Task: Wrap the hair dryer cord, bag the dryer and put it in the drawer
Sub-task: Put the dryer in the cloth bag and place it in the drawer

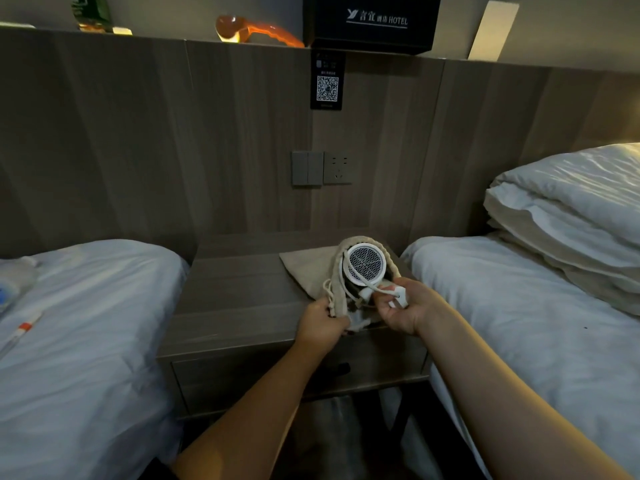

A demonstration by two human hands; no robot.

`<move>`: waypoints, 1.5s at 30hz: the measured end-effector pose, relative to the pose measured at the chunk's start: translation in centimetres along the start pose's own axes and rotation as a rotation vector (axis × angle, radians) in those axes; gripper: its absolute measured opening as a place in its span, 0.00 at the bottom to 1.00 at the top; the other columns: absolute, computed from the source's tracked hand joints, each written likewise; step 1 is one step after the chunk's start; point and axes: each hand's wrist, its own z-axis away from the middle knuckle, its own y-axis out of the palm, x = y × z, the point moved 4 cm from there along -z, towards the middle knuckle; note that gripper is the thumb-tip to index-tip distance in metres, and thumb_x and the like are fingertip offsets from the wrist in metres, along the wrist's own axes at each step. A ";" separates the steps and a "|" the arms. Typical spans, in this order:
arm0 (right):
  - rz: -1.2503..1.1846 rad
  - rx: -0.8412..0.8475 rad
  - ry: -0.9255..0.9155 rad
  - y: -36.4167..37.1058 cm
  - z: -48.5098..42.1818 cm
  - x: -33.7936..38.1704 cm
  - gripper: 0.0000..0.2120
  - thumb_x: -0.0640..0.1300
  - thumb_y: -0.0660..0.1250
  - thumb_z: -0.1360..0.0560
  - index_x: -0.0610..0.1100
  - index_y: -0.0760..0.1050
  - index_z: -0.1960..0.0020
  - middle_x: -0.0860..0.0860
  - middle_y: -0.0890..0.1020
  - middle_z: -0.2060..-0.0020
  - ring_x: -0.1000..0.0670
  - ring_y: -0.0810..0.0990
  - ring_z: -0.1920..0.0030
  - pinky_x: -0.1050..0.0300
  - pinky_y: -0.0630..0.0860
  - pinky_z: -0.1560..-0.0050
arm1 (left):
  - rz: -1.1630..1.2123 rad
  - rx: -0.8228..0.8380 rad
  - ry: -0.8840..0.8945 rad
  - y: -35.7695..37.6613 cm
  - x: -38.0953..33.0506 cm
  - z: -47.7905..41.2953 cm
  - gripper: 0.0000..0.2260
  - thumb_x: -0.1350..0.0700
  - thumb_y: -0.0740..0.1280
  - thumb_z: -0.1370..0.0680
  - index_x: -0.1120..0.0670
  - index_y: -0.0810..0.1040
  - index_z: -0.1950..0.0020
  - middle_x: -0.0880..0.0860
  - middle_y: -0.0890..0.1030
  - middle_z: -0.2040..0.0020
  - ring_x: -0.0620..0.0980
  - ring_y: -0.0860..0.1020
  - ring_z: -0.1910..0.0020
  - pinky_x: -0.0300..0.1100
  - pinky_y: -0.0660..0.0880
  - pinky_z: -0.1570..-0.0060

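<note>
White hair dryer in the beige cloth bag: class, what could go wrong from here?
1. The white plug and white cord in the right hand lie outside the beige cloth drawstring bag; they may snag when its mouth is drawn shut.
2. The white hair dryer pokes out of the mouth that the left hand pinches; it could slip out.

Only the round rear grille of the hair dryer [366, 264] shows; its body and handle sit hidden inside the cloth bag [311, 268]. The fingertips of my left grip [323, 323] disappear behind the bag's mouth. My right grip [405, 313] partly covers the white plug [398, 295]. My left forearm hides part of the drawer [225, 379] front. Print on the QR card [327, 81] is too small to read.
</note>
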 end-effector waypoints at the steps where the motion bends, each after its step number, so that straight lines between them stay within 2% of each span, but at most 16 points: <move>1: 0.010 -0.027 -0.019 -0.1 -0.1 0.0 0.14 0.42 0.57 0.20 0.38 0.67 0.63 0.44 0.73 0.81 0.51 0.70 0.87 0.69 0.66 0.85 | 0.052 -0.015 -0.018 -0.3 0.1 0.1 0.09 0.67 0.68 0.33 0.54 0.79 0.58 0.57 0.83 0.58 0.52 0.81 0.63 0.46 0.79 0.58; 5: 0.115 -0.116 -0.081 -0.7 -0.7 -1.0 0.10 0.44 0.62 0.22 0.39 0.72 0.58 0.44 0.75 0.65 0.48 0.76 0.83 0.64 0.74 0.81 | 0.153 -0.152 -0.052 -1.9 -0.4 0.7 0.10 0.67 0.65 0.31 0.52 0.77 0.63 0.54 0.80 0.67 0.52 0.80 0.69 0.46 0.78 0.62; 8: 0.220 -0.120 -0.086 -1.2 -1.0 -1.8 0.07 0.47 0.62 0.22 0.43 0.73 0.53 0.45 0.77 0.59 0.48 0.77 0.67 0.61 0.78 0.73 | -0.021 -0.252 0.014 -3.1 -1.9 1.0 0.05 0.59 0.67 0.30 0.51 0.74 0.63 0.47 0.78 0.69 0.46 0.78 0.69 0.40 0.73 0.66; 13: 0.280 -0.134 -0.142 -0.8 -0.4 -1.9 0.06 0.45 0.63 0.22 0.44 0.72 0.57 0.44 0.78 0.60 0.48 0.75 0.65 0.64 0.73 0.81 | -0.361 -0.261 0.274 -4.2 -5.1 1.5 0.07 0.58 0.68 0.29 0.52 0.69 0.62 0.45 0.72 0.70 0.41 0.70 0.71 0.38 0.63 0.69; 17: 0.353 -0.110 -0.136 0.7 -0.9 -2.4 0.05 0.43 0.62 0.22 0.44 0.74 0.49 0.45 0.79 0.56 0.49 0.76 0.64 0.64 0.73 0.81 | -0.600 -0.105 0.353 -3.7 -5.8 1.8 0.09 0.59 0.64 0.26 0.61 0.68 0.64 0.61 0.73 0.67 0.55 0.70 0.68 0.46 0.63 0.68; 20: 0.343 -0.092 -0.172 1.7 -1.1 -2.5 0.06 0.40 0.59 0.21 0.41 0.74 0.49 0.45 0.79 0.56 0.48 0.75 0.64 0.61 0.75 0.81 | -0.573 -0.105 0.307 -4.5 -5.3 1.8 0.10 0.58 0.64 0.25 0.63 0.70 0.63 0.62 0.75 0.65 0.58 0.73 0.65 0.45 0.63 0.67; 24: 0.532 -0.001 -0.205 1.0 -0.3 -2.5 0.09 0.38 0.62 0.23 0.37 0.72 0.43 0.40 0.79 0.54 0.45 0.80 0.59 0.53 0.82 0.67 | -0.526 -0.174 0.260 -5.9 -4.8 1.6 0.05 0.58 0.65 0.26 0.56 0.71 0.60 0.52 0.75 0.65 0.52 0.74 0.64 0.41 0.63 0.68; 26: 0.898 -0.071 -0.378 -0.7 0.4 -2.0 0.10 0.38 0.64 0.25 0.35 0.76 0.47 0.42 0.83 0.60 0.47 0.83 0.63 0.54 0.83 0.64 | -0.532 -0.207 0.264 -6.1 -4.7 1.6 0.05 0.57 0.67 0.27 0.53 0.70 0.56 0.50 0.77 0.62 0.50 0.74 0.63 0.40 0.66 0.64; 28: 1.305 -0.274 -0.805 -2.1 1.7 -0.4 0.08 0.44 0.66 0.27 0.40 0.80 0.55 0.46 0.83 0.66 0.47 0.83 0.66 0.50 0.81 0.63 | -0.570 -0.225 0.299 -6.2 -4.5 1.6 0.07 0.56 0.67 0.27 0.51 0.69 0.54 0.50 0.77 0.61 0.51 0.76 0.62 0.41 0.66 0.64; 30: 1.542 -0.432 -1.219 -2.1 3.4 0.8 0.10 0.50 0.70 0.31 0.45 0.77 0.55 0.49 0.80 0.60 0.46 0.79 0.57 0.54 0.74 0.58 | -0.654 -0.226 0.342 -6.3 -4.7 1.6 0.07 0.53 0.66 0.26 0.51 0.69 0.55 0.53 0.78 0.62 0.55 0.77 0.62 0.43 0.68 0.65; 31: 1.629 -0.426 -1.314 -1.8 3.6 1.2 0.18 0.53 0.72 0.34 0.45 0.75 0.49 0.47 0.77 0.54 0.44 0.76 0.50 0.55 0.72 0.53 | -0.718 -0.223 0.365 -6.3 -4.9 1.6 0.07 0.51 0.65 0.26 0.51 0.68 0.55 0.54 0.79 0.61 0.57 0.77 0.61 0.45 0.68 0.65; 32: 1.728 -0.370 -1.300 -1.5 3.1 1.4 0.28 0.55 0.74 0.37 0.44 0.72 0.41 0.44 0.75 0.46 0.42 0.73 0.43 0.52 0.71 0.46 | -0.795 -0.219 0.399 -6.3 -5.0 1.6 0.07 0.50 0.64 0.25 0.51 0.67 0.56 0.56 0.80 0.60 0.58 0.77 0.60 0.45 0.68 0.66; 34: 1.849 -0.216 -1.096 -1.0 1.7 1.8 0.46 0.61 0.75 0.40 0.45 0.61 0.29 0.42 0.65 0.32 0.40 0.63 0.31 0.45 0.66 0.33 | -0.931 -0.207 0.465 -6.2 -5.4 1.6 0.08 0.49 0.61 0.24 0.52 0.67 0.56 0.56 0.80 0.59 0.60 0.77 0.59 0.46 0.66 0.65; 36: 1.897 -0.099 -0.901 -0.6 0.5 2.1 0.55 0.66 0.74 0.42 0.48 0.52 0.25 0.44 0.55 0.25 0.41 0.53 0.25 0.42 0.60 0.28 | -0.985 -0.202 0.494 -6.2 -5.5 1.7 0.09 0.49 0.60 0.23 0.53 0.66 0.58 0.57 0.79 0.57 0.62 0.77 0.58 0.47 0.66 0.64; 39: 1.992 0.002 -0.798 -0.1 -0.4 1.5 0.57 0.70 0.72 0.45 0.53 0.49 0.25 0.47 0.50 0.23 0.41 0.51 0.24 0.42 0.59 0.28 | -1.017 -0.199 0.497 -6.2 -5.6 1.9 0.10 0.50 0.58 0.22 0.53 0.66 0.60 0.59 0.79 0.57 0.62 0.77 0.58 0.47 0.68 0.63; 45: 1.977 -0.086 -0.793 -0.1 -1.1 1.8 0.47 0.66 0.72 0.40 0.48 0.62 0.28 0.47 0.70 0.31 0.45 0.73 0.36 0.53 0.70 0.39 | -1.027 -0.145 0.436 -6.8 -5.1 1.3 0.09 0.54 0.58 0.21 0.57 0.72 0.57 0.58 0.79 0.57 0.57 0.76 0.59 0.45 0.68 0.63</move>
